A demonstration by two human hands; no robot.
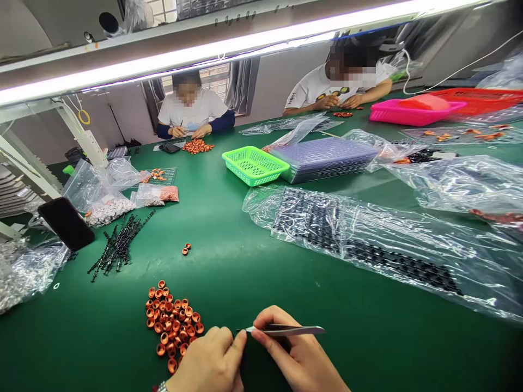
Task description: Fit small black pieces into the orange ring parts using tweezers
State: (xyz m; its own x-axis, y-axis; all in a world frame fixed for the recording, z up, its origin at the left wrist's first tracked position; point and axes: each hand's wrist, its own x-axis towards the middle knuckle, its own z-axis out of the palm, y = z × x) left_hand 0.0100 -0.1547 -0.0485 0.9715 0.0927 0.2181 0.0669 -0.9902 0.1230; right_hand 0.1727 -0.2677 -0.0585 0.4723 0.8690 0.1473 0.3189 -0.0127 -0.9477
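Tweezers (pixel 292 330) are pinched between the thumb and fingers of my right hand (pixel 286 340), their tips pointing left. My left hand (pixel 212 356) is closed beside those tips, thumb and forefinger together; what it holds, if anything, is hidden. A pile of copper-coloured round caps (pixel 167 321) lies on the green table (pixel 229 277) just left of my left hand, which covers part of it. Two or so more caps (pixel 186 249) sit apart, farther back. Behind the pile at the left is a heap of thin black strips (pixel 118 245).
A clear bag of black strips (pixel 368 245) stretches across the right side. Farther back are a green basket (pixel 255 165), stacked clear trays (pixel 324 155) and a pink basket (pixel 412 112). A phone (pixel 65 223) leans at the left. Two people work at the far side.
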